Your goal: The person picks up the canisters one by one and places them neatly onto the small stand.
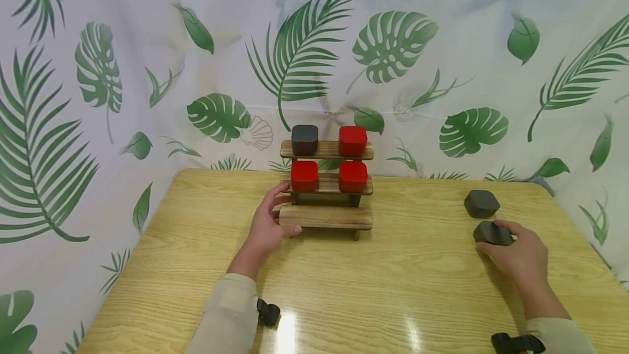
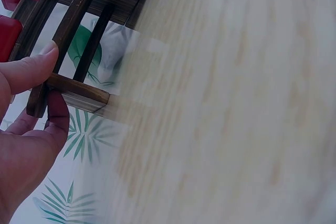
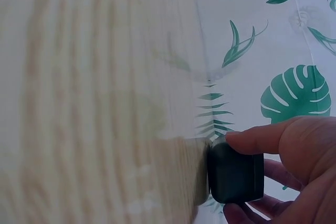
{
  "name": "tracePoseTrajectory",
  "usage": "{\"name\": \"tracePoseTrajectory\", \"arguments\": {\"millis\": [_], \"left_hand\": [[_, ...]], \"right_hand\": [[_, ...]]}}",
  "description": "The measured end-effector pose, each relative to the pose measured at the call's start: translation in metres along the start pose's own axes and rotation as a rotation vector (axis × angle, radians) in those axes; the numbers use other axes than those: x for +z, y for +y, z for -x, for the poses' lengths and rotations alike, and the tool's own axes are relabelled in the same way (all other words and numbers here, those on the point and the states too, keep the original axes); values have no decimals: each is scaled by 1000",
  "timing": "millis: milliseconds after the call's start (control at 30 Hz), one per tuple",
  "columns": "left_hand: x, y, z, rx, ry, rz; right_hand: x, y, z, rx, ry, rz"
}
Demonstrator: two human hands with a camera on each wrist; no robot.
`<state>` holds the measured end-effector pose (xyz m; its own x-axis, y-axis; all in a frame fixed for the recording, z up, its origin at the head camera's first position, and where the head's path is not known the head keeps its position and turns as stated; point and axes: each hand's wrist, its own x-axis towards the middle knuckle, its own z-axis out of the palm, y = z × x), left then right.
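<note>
A three-tier wooden shelf stand [image 1: 325, 217] stands toward the back of the table. My left hand [image 1: 267, 228] grips its left end, with the thumb at the lowest shelf and fingers curled behind the side. The top shelf carries a dark grey box [image 1: 304, 141] on the left and a red box [image 1: 352, 142] on the right. Two more red boxes, left [image 1: 304, 177] and right [image 1: 352, 177], sit on the middle shelf. At the right, my right hand [image 1: 526, 255] pinches a dark grey rounded box [image 3: 236, 174] between thumb and fingers, right at the tabletop.
Just behind the held box, another dark grey box [image 1: 481, 204] rests on the wood-grain table [image 1: 393, 277]. A white leaf-printed cloth [image 1: 314, 70] hangs behind the table and along its left side. Nothing stands on the stand's lowest shelf.
</note>
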<state>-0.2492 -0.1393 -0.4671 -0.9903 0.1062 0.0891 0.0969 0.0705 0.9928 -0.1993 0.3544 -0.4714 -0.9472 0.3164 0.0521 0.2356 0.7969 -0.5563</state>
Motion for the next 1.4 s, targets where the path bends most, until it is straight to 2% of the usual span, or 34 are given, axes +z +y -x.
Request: {"name": "tracePoseTrajectory", "arguments": {"millis": [133, 600, 900, 1033, 1267, 1400], "left_hand": [[-1, -16, -6, 16, 11, 1], [0, -17, -5, 7, 21, 1], [0, -15, -6, 8, 17, -2], [0, -10, -4, -2, 8, 3], [1, 16, 8, 6, -8, 9], [1, 18, 10, 13, -6, 14]], "right_hand": [[-1, -2, 1, 2, -6, -12], [2, -23, 7, -36, 52, -65], [6, -38, 10, -49, 21, -96], [7, -44, 12, -55, 9, -95], [11, -54, 15, -66, 2, -121], [15, -59, 18, -86, 8, -124]]}}
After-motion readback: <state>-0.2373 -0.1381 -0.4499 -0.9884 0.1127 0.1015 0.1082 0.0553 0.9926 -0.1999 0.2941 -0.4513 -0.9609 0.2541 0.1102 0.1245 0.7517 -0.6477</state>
